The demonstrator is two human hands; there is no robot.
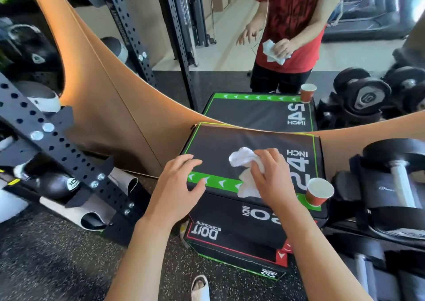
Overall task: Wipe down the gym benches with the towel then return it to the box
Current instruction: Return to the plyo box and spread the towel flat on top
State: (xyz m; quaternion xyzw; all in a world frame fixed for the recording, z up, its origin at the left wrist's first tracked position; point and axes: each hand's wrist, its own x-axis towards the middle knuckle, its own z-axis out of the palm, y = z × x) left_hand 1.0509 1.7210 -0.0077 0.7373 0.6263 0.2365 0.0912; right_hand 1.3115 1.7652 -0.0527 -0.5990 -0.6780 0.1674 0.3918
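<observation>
A white towel (243,160) lies bunched on top of a black box (216,144) with green edging and "24 INCH" printed on it. My right hand (271,176) grips the towel from above, fingers curled round it. My left hand (178,185) hovers at the box's near left edge with fingers spread and relaxed, holding nothing. The box stands against a wall mirror that reflects it, my hands and the towel.
A red paper cup (318,191) stands on the box's near right corner. Dumbbells (395,181) on a rack fill the right side. A black perforated rack beam (59,144) crosses the left. Speckled rubber floor (57,254) lies in front, my sandalled foot (200,287) on it.
</observation>
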